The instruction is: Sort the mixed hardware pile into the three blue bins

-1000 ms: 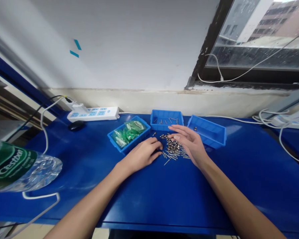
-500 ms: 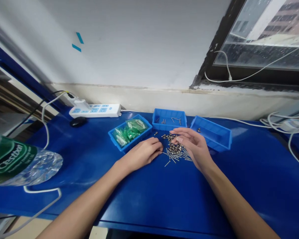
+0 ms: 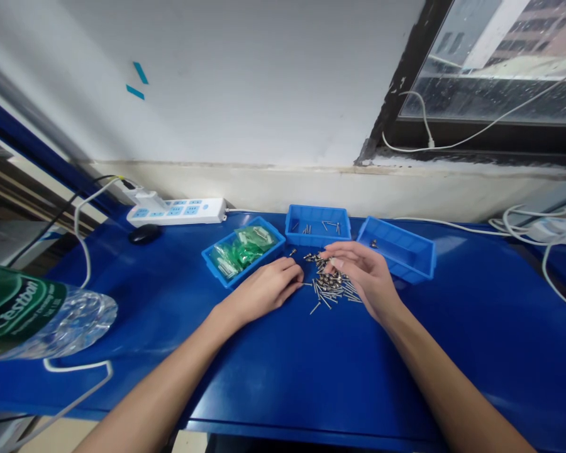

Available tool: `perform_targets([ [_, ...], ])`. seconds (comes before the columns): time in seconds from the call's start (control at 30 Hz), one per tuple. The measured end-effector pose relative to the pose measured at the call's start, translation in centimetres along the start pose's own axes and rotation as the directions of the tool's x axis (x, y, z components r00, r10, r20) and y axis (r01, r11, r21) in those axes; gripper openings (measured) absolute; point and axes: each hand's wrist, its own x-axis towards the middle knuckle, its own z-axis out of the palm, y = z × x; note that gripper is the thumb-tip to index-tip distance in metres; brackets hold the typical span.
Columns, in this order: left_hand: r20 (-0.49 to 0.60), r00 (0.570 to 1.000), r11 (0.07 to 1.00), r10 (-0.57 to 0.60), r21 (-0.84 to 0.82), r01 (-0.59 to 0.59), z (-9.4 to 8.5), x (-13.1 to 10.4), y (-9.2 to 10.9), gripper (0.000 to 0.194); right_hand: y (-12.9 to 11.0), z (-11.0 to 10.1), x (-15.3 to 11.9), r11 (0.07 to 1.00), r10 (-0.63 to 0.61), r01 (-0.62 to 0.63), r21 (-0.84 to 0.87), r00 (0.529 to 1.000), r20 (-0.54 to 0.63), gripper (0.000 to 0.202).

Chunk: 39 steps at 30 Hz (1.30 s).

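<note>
A pile of metal screws (image 3: 330, 289) lies on the blue table, long thin ones toward the front and shorter, thicker ones behind. At its left edge my left hand (image 3: 274, 283) rests on the table, fingertips closed on a thin screw (image 3: 306, 284) that pokes out to the right. Over the pile's right side hovers my right hand (image 3: 365, 267), thumb and fingers curled together; whatever sits between the tips is too small to make out. Behind stand a blue bin (image 3: 317, 240) with several thin screws and another blue bin (image 3: 405, 255) with a short screw inside.
Left of the pile is a blue bin (image 3: 212, 267) with green-and-clear bags. A power strip (image 3: 202, 212) and a black mouse (image 3: 144, 234) lie farther left. A large water bottle (image 3: 75, 321) juts in at the left edge. White cables (image 3: 453, 224) run along the wall.
The camera view has shifted slightly, so everything sits a little farther left. Both hands keep nearly the same pose and place by the screws.
</note>
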Motion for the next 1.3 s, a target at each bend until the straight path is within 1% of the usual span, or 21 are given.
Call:
perform_targets([
  [0.17, -0.006, 1.0, 1.0, -0.009, -0.008, 0.009, 0.0, -0.1, -0.1, 0.018, 0.0, -0.1, 0.1, 1.0, -0.02, 0.02, -0.013, 1.0, 0.002, 0.017],
  [0.3, -0.012, 1.0, 0.999, -0.017, -0.035, 0.017, 0.0, -0.1, -0.1, 0.016, 0.3, -0.1, 0.2, 0.997, -0.028, 0.028, -0.077, 1.0, 0.01, 0.016],
  [0.4, -0.046, 0.998, 0.996, -0.036, -0.082, 0.032, -0.1, 0.0, 0.1, 0.014, 0.4, -0.1, 0.0, 0.974, -0.046, 0.048, -0.224, 0.999, 0.012, 0.014],
  [0.53, -0.092, 0.992, 0.987, -0.087, -0.145, 0.073, -0.4, 0.0, 0.3, 0.01, 0.3, 0.1, -0.3, 0.852, -0.097, 0.113, -0.511, 0.994, 0.058, 0.016],
  [0.6, -0.114, 0.988, 0.982, -0.104, -0.167, 0.084, -0.6, 0.0, 0.4, 0.008, 0.3, 0.2, -0.4, 0.824, -0.08, 0.118, -0.554, 0.993, 0.092, 0.015],
  [0.7, -0.136, 0.984, 0.977, -0.119, -0.192, 0.091, -0.7, 0.0, 0.5, 0.007, 0.5, 0.2, -0.4, 0.864, -0.006, 0.064, -0.499, 0.993, 0.118, 0.014],
  [0.87, -0.165, 0.977, 0.97, -0.133, -0.226, 0.094, -0.4, 0.2, 0.9, 0.01, 0.9, -0.1, -0.3, 0.925, 0.106, -0.059, -0.376, 0.989, 0.106, 0.016],
  [1.03, -0.184, 0.974, 0.965, -0.132, -0.248, 0.084, -0.1, 0.4, 1.2, 0.014, 0.8, -0.3, -0.2, 0.961, 0.174, -0.131, -0.245, 0.971, 0.164, 0.019],
  [1.13, -0.167, 0.979, 0.969, -0.117, -0.233, 0.076, 0.0, 0.4, 1.2, 0.012, 0.6, -0.2, -0.1, 0.965, 0.194, -0.154, -0.212, 0.964, 0.183, 0.017],
  [1.2, -0.138, 0.985, 0.977, -0.108, -0.2, 0.079, 0.1, 0.3, 1.2, 0.011, 0.6, -0.1, 0.0, 0.967, 0.186, -0.154, -0.201, 0.971, 0.153, 0.014],
  [1.27, -0.087, 0.991, 0.985, -0.1, -0.151, 0.086, 0.1, 0.1, 1.1, 0.019, 0.7, -0.1, 0.2, 0.978, 0.148, -0.133, -0.163, 0.985, 0.086, 0.014],
  [1.3, -0.058, 0.994, 0.988, -0.095, -0.127, 0.087, 0.1, 0.0, 1.1, 0.024, 0.8, -0.1, 0.3, 0.985, 0.12, -0.112, -0.129, 0.992, 0.049, 0.019],
])
